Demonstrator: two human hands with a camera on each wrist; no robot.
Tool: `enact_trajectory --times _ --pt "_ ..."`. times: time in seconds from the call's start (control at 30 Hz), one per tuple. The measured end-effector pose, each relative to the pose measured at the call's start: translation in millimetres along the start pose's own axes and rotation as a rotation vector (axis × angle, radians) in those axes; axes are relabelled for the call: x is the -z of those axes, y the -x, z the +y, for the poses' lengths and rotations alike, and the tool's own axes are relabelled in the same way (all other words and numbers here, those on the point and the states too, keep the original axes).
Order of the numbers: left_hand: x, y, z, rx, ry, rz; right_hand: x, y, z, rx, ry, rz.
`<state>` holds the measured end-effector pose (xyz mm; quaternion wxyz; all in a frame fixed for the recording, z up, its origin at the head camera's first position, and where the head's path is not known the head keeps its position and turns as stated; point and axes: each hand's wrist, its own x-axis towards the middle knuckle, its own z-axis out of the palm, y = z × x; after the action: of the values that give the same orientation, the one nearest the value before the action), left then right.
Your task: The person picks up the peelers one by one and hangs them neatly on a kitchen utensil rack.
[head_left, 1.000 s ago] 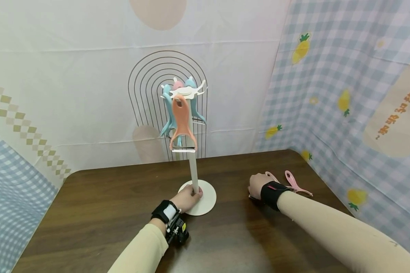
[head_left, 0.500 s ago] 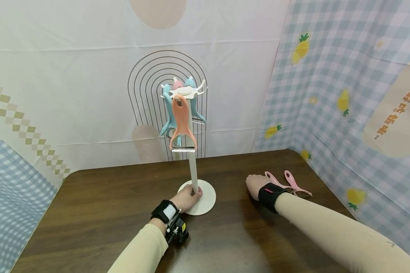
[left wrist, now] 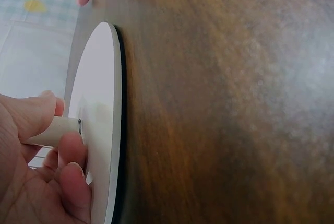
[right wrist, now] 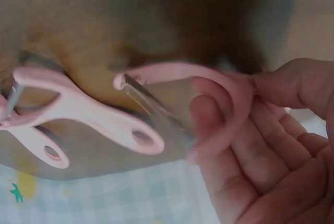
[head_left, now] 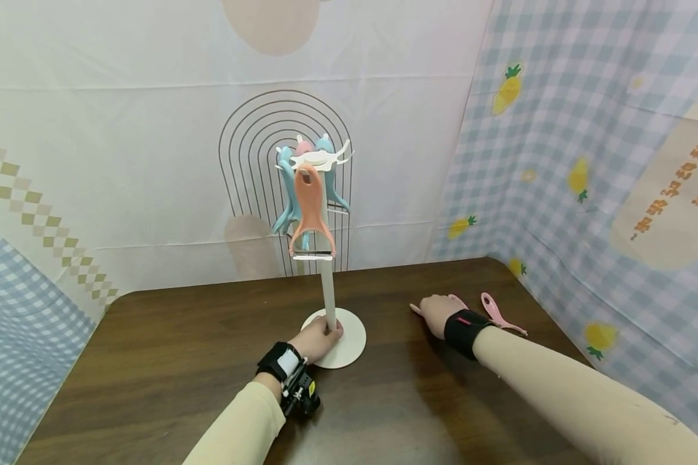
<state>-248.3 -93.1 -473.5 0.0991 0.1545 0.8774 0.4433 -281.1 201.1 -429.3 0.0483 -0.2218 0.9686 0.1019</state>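
In the head view my left hand [head_left: 316,338] grips the foot of a white stand's post [head_left: 329,294], just above its round base [left wrist: 96,93]. An orange peeler [head_left: 310,200] hangs by its handle hole from a front hook of the stand. Blue peelers [head_left: 287,190] and a pink one [head_left: 304,147] hang behind it. Farther right, my right hand [head_left: 440,312] holds a pink peeler [right wrist: 235,96], pinched between thumb and fingers near the neck, its blade pointing away from the palm. Two more pink peelers [right wrist: 88,106] lie on the table beside that hand.
The brown wooden table [head_left: 198,374] carries the stand near its middle. White cloth [head_left: 151,161] hangs behind the table, and blue checked cloth [head_left: 581,213] closes off the right side. One hook [head_left: 343,150] at the stand's right bears nothing.
My right hand has turned and now lifts a pink peeler slightly off the others, its end showing left of the fingers. My left hand stays on the post.
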Motion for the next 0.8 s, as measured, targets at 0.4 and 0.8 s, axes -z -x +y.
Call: enact_trajectory --times 0.4,0.8 --pt "0.2 0.7 0.4 0.010 0.000 -0.019 88.2 -19.9 0.3 0.003 -0.427 0.268" --pt "-1.0 0.5 -0.2 -0.030 0.012 0.004 187.4 -2.9 -33.1 0.173 -0.802 0.643"
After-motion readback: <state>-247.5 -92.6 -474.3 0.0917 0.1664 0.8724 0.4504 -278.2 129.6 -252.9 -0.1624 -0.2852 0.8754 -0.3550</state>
